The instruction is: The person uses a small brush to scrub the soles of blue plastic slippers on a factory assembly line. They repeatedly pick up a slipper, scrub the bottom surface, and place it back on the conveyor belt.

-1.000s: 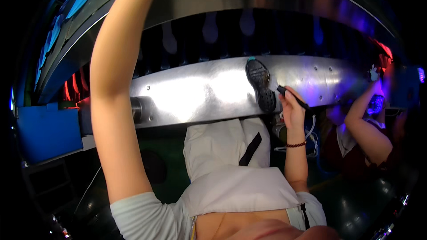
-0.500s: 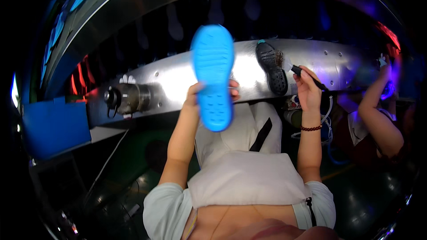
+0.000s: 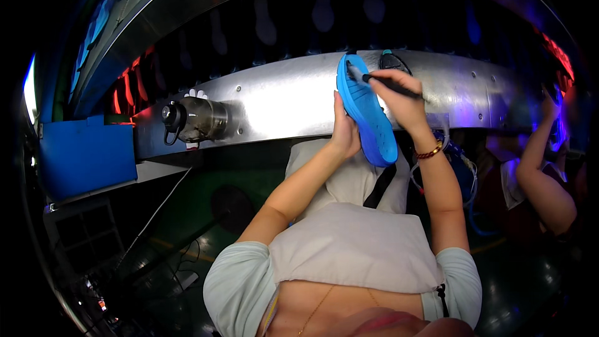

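Observation:
A blue shoe sole [image 3: 372, 122] stands tilted over the near edge of the metal ledge, its toe end pointing away from me. My left hand [image 3: 345, 130] grips it from the left side, the fingers mostly hidden behind it. In my right hand [image 3: 401, 98] is a black-handled brush [image 3: 397, 87], held like a pen. Its pale bristles touch or nearly touch the sole near the toe end. Behind the right hand a black sole [image 3: 391, 61] with a small teal tip lies on the ledge, mostly covered.
On the left of the metal ledge [image 3: 281, 97] lies a dark translucent bottle [image 3: 198, 118] with a black cap. A blue box [image 3: 87, 159] stands at the ledge's left end. Beyond, several soles [image 3: 265, 20] hang in a dark row. Another person's arm [image 3: 531, 159] is at the right.
The blue sole has moved right and turned, now tilted beside the black sole. My right hand has brought the brush from beside the black sole up to the blue one.

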A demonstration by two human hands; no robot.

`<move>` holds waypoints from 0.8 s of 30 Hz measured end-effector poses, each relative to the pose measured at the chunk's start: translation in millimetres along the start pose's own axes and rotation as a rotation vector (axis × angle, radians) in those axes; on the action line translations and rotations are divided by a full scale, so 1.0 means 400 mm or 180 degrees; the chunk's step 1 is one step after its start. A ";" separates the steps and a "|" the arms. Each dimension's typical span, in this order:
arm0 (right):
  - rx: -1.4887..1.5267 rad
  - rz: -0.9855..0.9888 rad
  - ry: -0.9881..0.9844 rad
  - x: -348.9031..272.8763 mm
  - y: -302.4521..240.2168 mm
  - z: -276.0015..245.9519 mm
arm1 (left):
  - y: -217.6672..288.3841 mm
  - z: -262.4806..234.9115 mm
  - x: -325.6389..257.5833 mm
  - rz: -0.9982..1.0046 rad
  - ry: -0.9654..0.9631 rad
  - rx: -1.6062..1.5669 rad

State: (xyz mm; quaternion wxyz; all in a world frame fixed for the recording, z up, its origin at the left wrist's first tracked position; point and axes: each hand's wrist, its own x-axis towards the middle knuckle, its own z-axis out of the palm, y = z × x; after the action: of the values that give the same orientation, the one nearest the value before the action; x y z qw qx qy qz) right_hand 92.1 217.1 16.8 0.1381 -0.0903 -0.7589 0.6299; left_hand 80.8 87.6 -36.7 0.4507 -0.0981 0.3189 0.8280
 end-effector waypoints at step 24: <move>0.0798 0.0025 -0.0747 -0.076 -0.148 -0.092 | 0.113 0.091 -0.055 0.0510 -0.0364 0.0495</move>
State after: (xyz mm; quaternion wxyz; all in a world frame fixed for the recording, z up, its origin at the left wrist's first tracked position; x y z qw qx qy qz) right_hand 135.1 230.7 78.2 0.0562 -0.0011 -0.6849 0.7264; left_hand 61.5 77.4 21.5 0.4068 0.0103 0.3627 0.8383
